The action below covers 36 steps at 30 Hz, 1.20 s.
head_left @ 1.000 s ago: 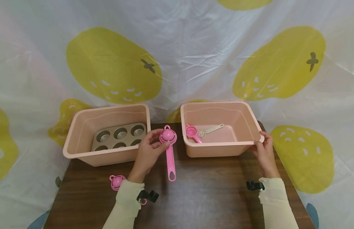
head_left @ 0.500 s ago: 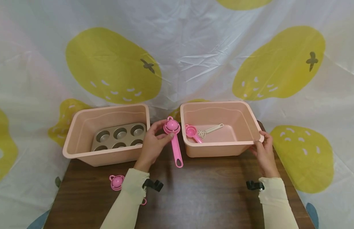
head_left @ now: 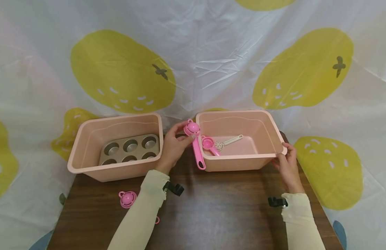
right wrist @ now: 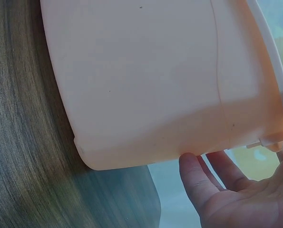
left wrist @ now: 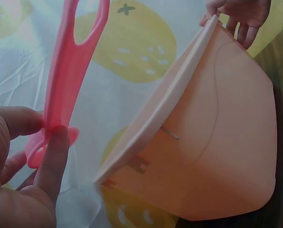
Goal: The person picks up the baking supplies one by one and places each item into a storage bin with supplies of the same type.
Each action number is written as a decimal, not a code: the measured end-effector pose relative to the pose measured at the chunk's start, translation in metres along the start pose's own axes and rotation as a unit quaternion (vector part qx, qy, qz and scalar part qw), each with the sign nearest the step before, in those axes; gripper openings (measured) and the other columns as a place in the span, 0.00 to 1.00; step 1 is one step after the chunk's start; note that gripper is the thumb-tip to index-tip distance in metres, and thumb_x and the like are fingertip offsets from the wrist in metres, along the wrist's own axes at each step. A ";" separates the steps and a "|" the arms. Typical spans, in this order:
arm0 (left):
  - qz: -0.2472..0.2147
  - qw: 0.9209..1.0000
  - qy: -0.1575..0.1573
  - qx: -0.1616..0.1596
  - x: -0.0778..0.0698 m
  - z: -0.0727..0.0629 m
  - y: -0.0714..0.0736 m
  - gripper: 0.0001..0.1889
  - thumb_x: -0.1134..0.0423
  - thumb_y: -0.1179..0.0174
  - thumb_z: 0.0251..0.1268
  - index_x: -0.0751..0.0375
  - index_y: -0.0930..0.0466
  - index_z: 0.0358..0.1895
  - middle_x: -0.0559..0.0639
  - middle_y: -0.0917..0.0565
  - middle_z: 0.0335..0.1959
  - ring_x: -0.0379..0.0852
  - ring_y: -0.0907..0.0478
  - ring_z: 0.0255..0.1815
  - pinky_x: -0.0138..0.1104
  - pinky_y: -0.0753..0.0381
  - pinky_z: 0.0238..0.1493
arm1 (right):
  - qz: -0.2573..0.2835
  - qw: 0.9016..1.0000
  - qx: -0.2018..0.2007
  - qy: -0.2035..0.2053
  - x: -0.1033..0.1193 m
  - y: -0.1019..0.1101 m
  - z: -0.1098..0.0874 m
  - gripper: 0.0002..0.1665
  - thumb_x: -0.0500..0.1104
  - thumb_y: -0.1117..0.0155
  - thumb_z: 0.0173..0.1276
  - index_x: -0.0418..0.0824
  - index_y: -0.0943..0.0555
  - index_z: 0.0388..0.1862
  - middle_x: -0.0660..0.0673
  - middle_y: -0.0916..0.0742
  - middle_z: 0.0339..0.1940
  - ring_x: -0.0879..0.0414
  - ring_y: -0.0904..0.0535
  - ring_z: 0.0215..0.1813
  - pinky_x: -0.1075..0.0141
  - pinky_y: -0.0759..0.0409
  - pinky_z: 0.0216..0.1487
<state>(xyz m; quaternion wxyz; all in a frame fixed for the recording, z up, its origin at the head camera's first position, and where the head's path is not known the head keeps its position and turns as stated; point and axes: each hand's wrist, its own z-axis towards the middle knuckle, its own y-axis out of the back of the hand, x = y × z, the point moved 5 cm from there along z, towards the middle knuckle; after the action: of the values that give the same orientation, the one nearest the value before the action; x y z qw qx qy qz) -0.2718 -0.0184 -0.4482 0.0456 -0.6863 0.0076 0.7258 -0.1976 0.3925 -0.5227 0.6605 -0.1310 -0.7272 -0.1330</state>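
Note:
My left hand [head_left: 172,149] pinches a pink egg separator [head_left: 197,151] by its neck, thumb in front. Its cup is upward and its handle slants down beside the left end of the right pink bin [head_left: 236,164]. In the left wrist view, the separator's slotted handle [left wrist: 65,80] stands close to the camera, apart from the bin wall [left wrist: 231,128]. With its thumb at the rim and fingers beneath, my right hand [head_left: 288,170] grips that bin's front right corner. Inside lie a pink egg separator [head_left: 208,143] and a cream one [head_left: 233,140].
A second pink bin [head_left: 124,174] stands at the left, holding a muffin tin [head_left: 130,146]. Another pink separator [head_left: 128,199] lies on the brown table [head_left: 224,208], partly behind my left sleeve. A pink loop [head_left: 157,220] peeks out beside the sleeve. A lemon-print cloth [head_left: 211,69] hangs behind.
My left hand has carried the pink egg separator rightward and away from me, from between the bins to the right bin's left edge. The right hand stays at its corner.

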 end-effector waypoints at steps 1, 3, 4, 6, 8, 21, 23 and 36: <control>-0.001 1.000 -0.001 0.001 0.000 0.002 -0.002 0.30 0.66 0.26 0.65 0.55 0.22 0.70 0.58 0.21 0.62 0.44 0.14 0.40 0.38 0.09 0.46 | 0.001 1.000 -0.001 -0.002 0.000 0.000 0.000 0.27 0.41 0.54 0.85 0.56 0.45 0.76 0.42 0.35 0.77 0.60 0.22 0.59 0.76 0.18 0.49; 0.001 1.000 -0.004 0.002 0.001 0.007 -0.006 0.29 0.66 0.26 0.66 0.54 0.22 0.70 0.57 0.21 0.64 0.44 0.14 0.38 0.35 0.09 0.43 | 0.003 1.000 -0.003 -0.003 0.000 0.000 0.000 0.27 0.41 0.54 0.85 0.56 0.45 0.76 0.44 0.35 0.75 0.62 0.21 0.57 0.75 0.17 0.50; 0.001 1.000 -0.007 0.002 0.001 0.010 -0.008 0.29 0.65 0.26 0.66 0.53 0.21 0.70 0.56 0.20 0.65 0.44 0.14 0.37 0.34 0.09 0.43 | 0.002 1.000 -0.003 -0.003 -0.001 0.001 0.001 0.27 0.41 0.55 0.85 0.56 0.45 0.76 0.44 0.34 0.75 0.63 0.21 0.56 0.75 0.17 0.50; 0.001 1.000 -0.012 -0.001 0.002 0.014 -0.013 0.29 0.66 0.26 0.66 0.53 0.21 0.70 0.55 0.20 0.66 0.44 0.14 0.36 0.34 0.10 0.42 | 0.005 1.000 0.000 0.000 -0.001 0.000 0.001 0.27 0.40 0.54 0.84 0.56 0.44 0.76 0.43 0.35 0.75 0.62 0.21 0.56 0.75 0.17 0.50; 0.000 1.000 -0.015 -0.004 0.002 0.019 -0.018 0.28 0.66 0.26 0.66 0.52 0.20 0.69 0.56 0.20 0.66 0.44 0.14 0.36 0.34 0.09 0.41 | 0.005 1.000 0.004 0.005 -0.001 0.001 0.001 0.26 0.40 0.54 0.84 0.57 0.44 0.75 0.41 0.36 0.78 0.61 0.20 0.57 0.75 0.17 0.49; 0.045 0.998 -0.011 -0.035 0.010 0.044 -0.043 0.28 0.61 0.26 0.67 0.48 0.19 0.70 0.56 0.20 0.65 0.47 0.15 0.45 0.37 0.10 0.49 | 0.003 1.000 0.000 -0.002 -0.001 0.001 0.002 0.27 0.41 0.55 0.85 0.55 0.45 0.77 0.41 0.37 0.79 0.62 0.22 0.56 0.73 0.17 0.50; 0.067 0.997 -0.014 -0.048 0.012 0.047 -0.043 0.28 0.60 0.26 0.67 0.46 0.20 0.71 0.56 0.19 0.66 0.48 0.15 0.49 0.38 0.11 0.53 | 0.003 1.000 0.001 -0.003 -0.001 0.000 0.002 0.27 0.41 0.55 0.85 0.55 0.46 0.77 0.41 0.37 0.79 0.62 0.22 0.56 0.73 0.17 0.50; 0.137 0.989 -0.018 -0.046 0.021 0.053 -0.049 0.30 0.59 0.30 0.69 0.46 0.22 0.74 0.58 0.16 0.65 0.45 0.12 0.42 0.33 0.11 0.43 | 0.008 1.000 0.004 -0.001 -0.002 0.001 0.002 0.26 0.41 0.53 0.85 0.57 0.44 0.75 0.42 0.36 0.77 0.60 0.21 0.60 0.73 0.17 0.51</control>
<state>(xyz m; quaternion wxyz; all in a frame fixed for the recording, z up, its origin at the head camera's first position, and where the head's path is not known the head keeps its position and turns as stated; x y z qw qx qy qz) -0.3218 0.0355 -0.4638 -0.0861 -0.6670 0.0672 0.7370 -0.1991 0.3940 -0.5246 0.6611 -0.1340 -0.7276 -0.1247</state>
